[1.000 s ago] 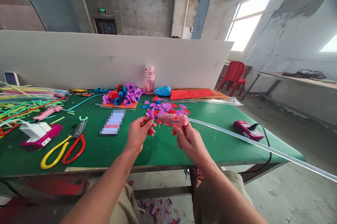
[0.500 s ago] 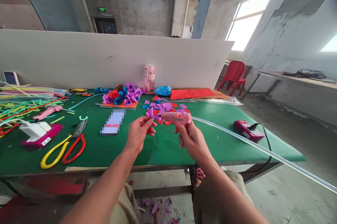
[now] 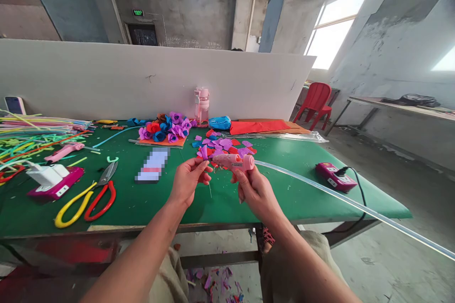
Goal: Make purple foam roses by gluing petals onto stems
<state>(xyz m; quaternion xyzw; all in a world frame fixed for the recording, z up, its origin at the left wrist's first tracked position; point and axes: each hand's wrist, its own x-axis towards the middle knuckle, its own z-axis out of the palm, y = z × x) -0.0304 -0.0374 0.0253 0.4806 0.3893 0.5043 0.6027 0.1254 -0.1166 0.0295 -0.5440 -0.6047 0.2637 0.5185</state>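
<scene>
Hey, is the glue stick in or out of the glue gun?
Partly in: the glue stick enters the glue gun from behind, most trailing out.

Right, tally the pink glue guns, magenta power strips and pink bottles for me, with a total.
Pink glue guns: 2, one in the right hand, one lying on the green table
Magenta power strips: 2
Pink bottle: 1
Total: 5
</scene>
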